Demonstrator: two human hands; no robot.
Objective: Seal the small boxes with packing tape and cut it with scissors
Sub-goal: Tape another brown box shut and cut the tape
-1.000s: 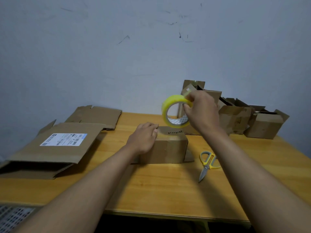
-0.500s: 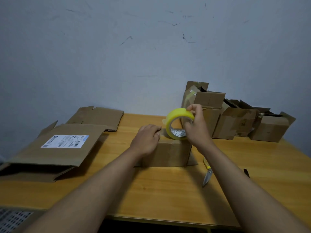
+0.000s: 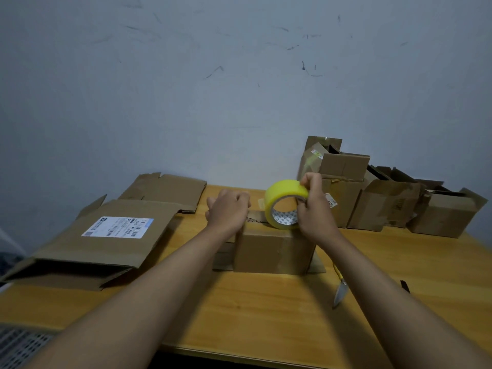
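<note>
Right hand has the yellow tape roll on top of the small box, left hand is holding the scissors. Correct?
Not quite. The head view shows the left hand resting on the small box, not holding the scissors, which lie on the table under the right forearm. The rest stands: the right hand holds the yellow tape roll on the box's top.

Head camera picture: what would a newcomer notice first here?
First the bright yellow tape roll, gripped by the right hand on top of the small box at the table's middle. The left hand rests on the box's left top edge. Open boxes crowd the back right; a flattened carton lies left.
</note>
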